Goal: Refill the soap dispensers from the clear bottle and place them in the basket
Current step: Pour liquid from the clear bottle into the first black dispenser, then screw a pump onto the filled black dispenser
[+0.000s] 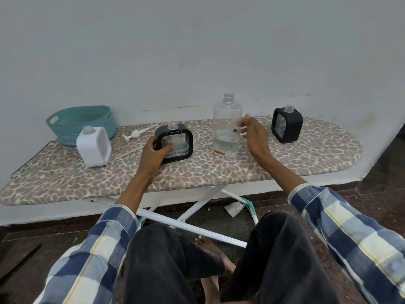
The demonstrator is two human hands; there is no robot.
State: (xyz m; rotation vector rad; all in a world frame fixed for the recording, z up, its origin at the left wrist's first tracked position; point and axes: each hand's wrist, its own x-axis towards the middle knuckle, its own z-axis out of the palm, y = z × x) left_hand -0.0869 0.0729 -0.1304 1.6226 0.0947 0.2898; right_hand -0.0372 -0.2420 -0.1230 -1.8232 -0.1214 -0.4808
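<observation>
**Left hand on the near black dispenser, right hand at the clear bottle**

Your left hand (153, 153) grips the black soap dispenser (174, 142) at mid-board: fingers behind its left edge, thumb across the clear front panel. It stands upright, neck uncapped, some clear liquid low inside.

Just to its right stands the clear bottle (226, 128), upright, cap off, roughly a third full. Your right hand (254, 133) is at its right side, fingers loosely spread and curved toward the wall of the bottle. Fingertips look to be touching or nearly touching the plastic; you cannot tell from this angle whether the hand has closed on it.

A second black dispenser (287, 125) sits further right, well apart from the bottle, upright, neck open. A white dispenser (93, 147) stands left of your held one, neck open too, nearer the front edge.

Between the white and the held black dispenser lies a white pump head (134, 134), with a long thin tube (128, 152) lying nearby on the cover.

The teal basket (81, 123) sits at the far left back, behind the white dispenser; nothing shows inside it.

All of it rests on an ironing board (219, 172) with a spotted cover, against a pale wall. Your plaid sleeves and dark trousers fill the foreground, with a bare foot beside the board's white legs.
</observation>
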